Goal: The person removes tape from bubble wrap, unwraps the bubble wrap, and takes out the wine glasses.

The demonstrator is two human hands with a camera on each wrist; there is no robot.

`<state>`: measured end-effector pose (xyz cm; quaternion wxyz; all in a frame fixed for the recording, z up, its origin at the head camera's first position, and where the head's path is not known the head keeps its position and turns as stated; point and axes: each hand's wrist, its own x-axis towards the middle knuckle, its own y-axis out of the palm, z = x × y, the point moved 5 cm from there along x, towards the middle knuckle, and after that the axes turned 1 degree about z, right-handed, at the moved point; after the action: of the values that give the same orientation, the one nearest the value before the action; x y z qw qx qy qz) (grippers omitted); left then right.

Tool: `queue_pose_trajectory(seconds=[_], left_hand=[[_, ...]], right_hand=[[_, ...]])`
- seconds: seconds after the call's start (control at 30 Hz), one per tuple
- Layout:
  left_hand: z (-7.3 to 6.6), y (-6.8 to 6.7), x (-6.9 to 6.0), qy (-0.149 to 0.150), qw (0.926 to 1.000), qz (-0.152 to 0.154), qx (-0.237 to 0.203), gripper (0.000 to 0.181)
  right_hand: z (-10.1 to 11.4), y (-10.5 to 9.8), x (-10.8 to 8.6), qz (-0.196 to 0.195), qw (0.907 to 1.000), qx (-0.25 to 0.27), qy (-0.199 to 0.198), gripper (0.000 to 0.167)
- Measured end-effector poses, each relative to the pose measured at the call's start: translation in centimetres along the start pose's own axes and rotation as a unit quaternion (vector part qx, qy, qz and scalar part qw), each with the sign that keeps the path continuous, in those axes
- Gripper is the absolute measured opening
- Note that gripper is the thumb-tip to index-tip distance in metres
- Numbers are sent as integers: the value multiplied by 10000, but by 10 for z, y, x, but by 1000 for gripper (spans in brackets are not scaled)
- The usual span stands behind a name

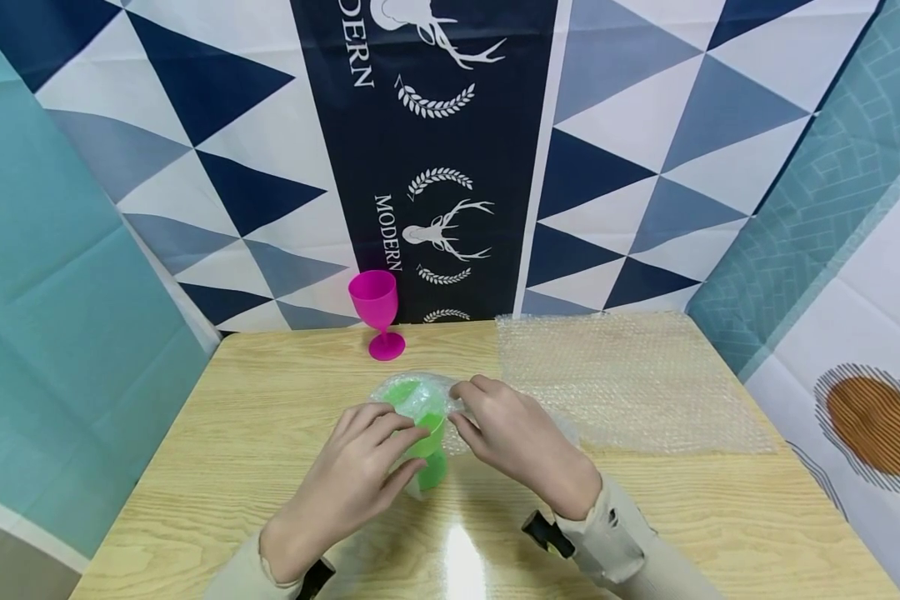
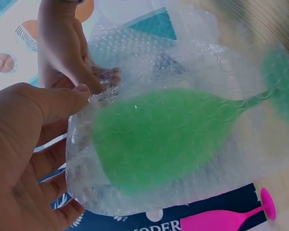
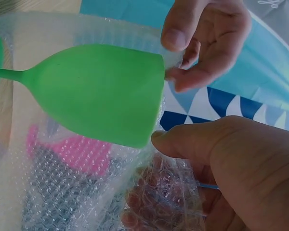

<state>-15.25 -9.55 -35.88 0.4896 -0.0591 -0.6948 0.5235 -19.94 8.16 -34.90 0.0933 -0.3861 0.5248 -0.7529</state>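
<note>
A green goblet (image 3: 96, 94) stands upright, base down, with bubble wrap (image 2: 183, 72) around part of it. Through the film its green bowl shows blurred in the left wrist view; in the right wrist view that side is bare. My left hand (image 1: 371, 454) is at the bowl's near left, thumb and fingers bent at the wrap's upper edge beside the rim. On the other side my right hand (image 1: 513, 429) pinches the wrap, its thumb by the rim and its fingers behind the film. Another green patch shows through the wrap in the head view; I cannot tell what it is.
A pink goblet (image 1: 375, 302) stands upright at the table's back edge. A flat sheet of bubble wrap (image 1: 607, 367) covers the back right of the wooden table (image 1: 270, 400). Patterned cloth (image 1: 615, 150) hangs behind the table, with more cloth at both sides.
</note>
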Motion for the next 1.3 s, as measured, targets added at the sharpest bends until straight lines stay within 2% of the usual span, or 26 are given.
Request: queue_pose_trajectory(seconds=[0.17,0.37,0.6,0.97,1.3], left_hand=[[2,3,-1,-65,9998,28,177,27],[7,2,-2,-46,9998,26,192,24],[12,-3,-5,15,10000,26,80,23],[19,-7,-7,-6,9995,220,-231,24],[22,-10,-11,143,9995,53,-283,26]], right_hand=[[-1,1,-1,45,10000,74,-25,17],[-2,1,-2,232,9989,402,6,11],[-6,0,-3,285,9981,548,66,10],[-15,-1,-7,270,9976,634,96,9],[-21,-3,-9,289,9977,581,181,8]])
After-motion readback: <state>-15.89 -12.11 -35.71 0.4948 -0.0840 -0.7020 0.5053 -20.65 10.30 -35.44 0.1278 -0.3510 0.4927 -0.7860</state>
